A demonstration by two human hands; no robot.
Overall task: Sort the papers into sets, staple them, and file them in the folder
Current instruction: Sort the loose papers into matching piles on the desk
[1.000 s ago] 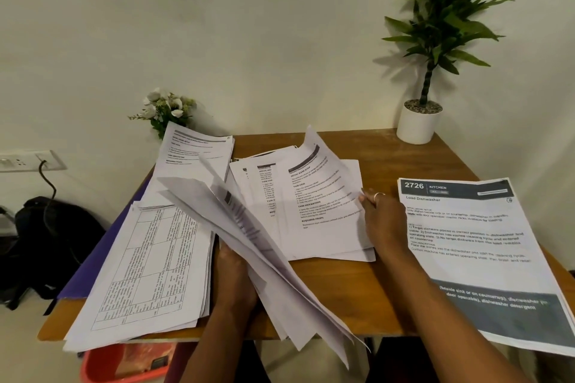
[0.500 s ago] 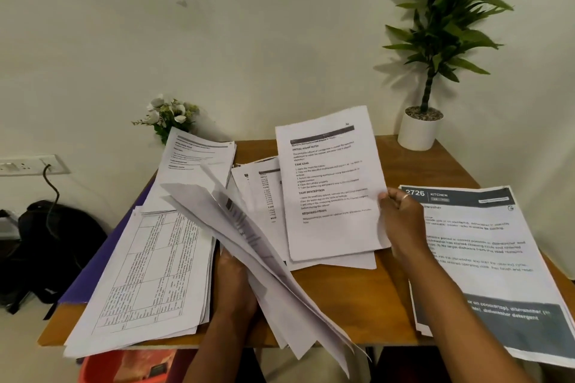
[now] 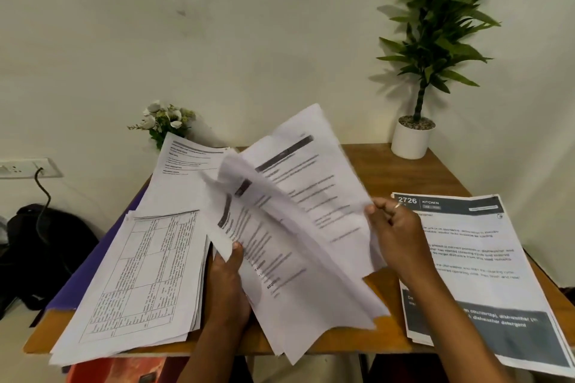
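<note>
Papers overhang table front edge; both hands gripping.

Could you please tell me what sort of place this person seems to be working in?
Probably a small home or office work corner: a wooden desk against a plain wall, covered in printed papers, with a potted plant at its back corner and a wall socket beside it.

The right-hand printed sheet has a dark header reading "2726" and "KITCHEN".
</note>
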